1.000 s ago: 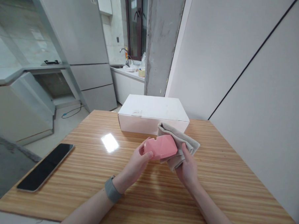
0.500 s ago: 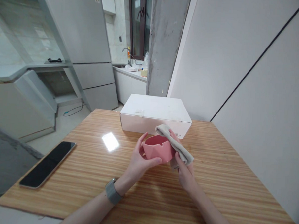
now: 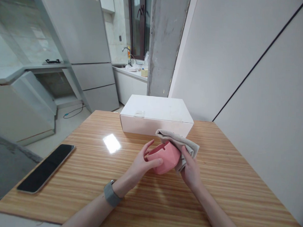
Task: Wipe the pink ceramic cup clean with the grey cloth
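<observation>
A pink faceted ashtray (image 3: pixel 167 160) with notches in its rim is held above the table, tilted, its opening turned up and to the left. My left hand (image 3: pixel 143 161) is closed on its left side, thumb along the front and fingers around the back. A folded grey cloth (image 3: pixel 179 141) lies against the ashtray's right side and far rim. Gripping that cloth is my right hand (image 3: pixel 190 168), its thumb on top; the other fingers are partly hidden behind the cloth.
Behind my hands a white cardboard box (image 3: pixel 156 108) stands on the wooden table (image 3: pixel 226 183). A smartphone (image 3: pixel 47 167) lies near the left edge. The white wall (image 3: pixel 274 115) runs along the right side, and a fridge (image 3: pixel 79 33) stands beyond the table.
The ashtray has tipped further and come slightly lower and to the right. The cloth has spread over its right side, with my right hand shifting along it.
</observation>
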A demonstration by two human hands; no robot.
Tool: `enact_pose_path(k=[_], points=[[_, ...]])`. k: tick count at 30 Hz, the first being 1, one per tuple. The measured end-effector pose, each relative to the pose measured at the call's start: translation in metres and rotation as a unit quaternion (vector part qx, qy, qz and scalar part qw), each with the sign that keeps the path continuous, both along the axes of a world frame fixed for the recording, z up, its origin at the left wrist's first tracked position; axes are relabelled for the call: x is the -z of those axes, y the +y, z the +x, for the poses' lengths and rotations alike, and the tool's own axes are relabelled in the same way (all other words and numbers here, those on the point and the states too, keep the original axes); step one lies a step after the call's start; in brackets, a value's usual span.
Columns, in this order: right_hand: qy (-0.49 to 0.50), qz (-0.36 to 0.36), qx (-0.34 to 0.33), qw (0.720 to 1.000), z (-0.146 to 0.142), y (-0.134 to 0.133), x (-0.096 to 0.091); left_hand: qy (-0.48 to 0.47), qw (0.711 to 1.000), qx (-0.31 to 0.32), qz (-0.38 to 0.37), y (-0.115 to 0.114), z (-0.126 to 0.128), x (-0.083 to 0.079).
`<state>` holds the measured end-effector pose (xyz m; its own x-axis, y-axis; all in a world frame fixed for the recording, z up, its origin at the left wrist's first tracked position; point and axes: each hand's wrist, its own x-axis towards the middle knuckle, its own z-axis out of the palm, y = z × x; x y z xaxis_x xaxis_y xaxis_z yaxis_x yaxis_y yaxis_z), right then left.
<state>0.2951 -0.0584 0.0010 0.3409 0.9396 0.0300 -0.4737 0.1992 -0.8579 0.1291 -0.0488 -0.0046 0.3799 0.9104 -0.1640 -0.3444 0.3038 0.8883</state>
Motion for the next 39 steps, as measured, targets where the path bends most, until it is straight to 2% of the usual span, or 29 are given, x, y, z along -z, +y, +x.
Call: enact_pose_path(k=[3,6,8,12,17,19,23,27,31,36,39], points=[[0.039,-0.028,0.021,0.999,0.003,0.0,-0.004,-0.002,0.998,0.051,-0.031,-0.003,-0.003,-0.005],[0.08,-0.038,0.024,0.996,0.013,0.003,-0.006,-0.062,0.991,0.107,-0.053,-0.005,-0.004,-0.008],[0.087,-0.024,0.019,0.996,0.022,0.007,-0.005,-0.095,0.987,0.119,-0.054,-0.005,-0.005,-0.009],[0.094,-0.012,0.023,0.995,0.036,0.014,-0.001,-0.142,0.984,0.101,-0.041,-0.001,-0.007,-0.008],[0.134,-0.099,0.054,0.985,0.033,0.018,0.002,-0.136,0.989,0.046,-0.039,0.005,-0.012,-0.011],[0.142,-0.113,0.066,0.981,0.028,0.018,0.002,-0.116,0.992,0.041,-0.037,0.006,-0.014,-0.012],[0.118,-0.063,0.093,0.987,0.017,0.014,-0.002,-0.094,0.993,0.064,-0.011,0.004,-0.012,-0.012],[0.074,-0.043,0.056,0.995,0.002,0.007,-0.002,-0.088,0.994,0.064,0.003,-0.003,-0.003,-0.01],[0.01,-0.055,0.003,0.998,-0.012,-0.002,0.004,-0.083,0.995,0.047,0.008,-0.006,0.004,-0.006],[-0.021,-0.019,0.013,1.0,-0.02,-0.007,0.013,-0.096,0.995,-0.02,-0.004,-0.008,0.008,-0.01],[-0.027,0.005,-0.002,1.0,-0.021,-0.009,0.016,-0.103,0.994,-0.02,-0.016,-0.008,0.008,-0.012]])
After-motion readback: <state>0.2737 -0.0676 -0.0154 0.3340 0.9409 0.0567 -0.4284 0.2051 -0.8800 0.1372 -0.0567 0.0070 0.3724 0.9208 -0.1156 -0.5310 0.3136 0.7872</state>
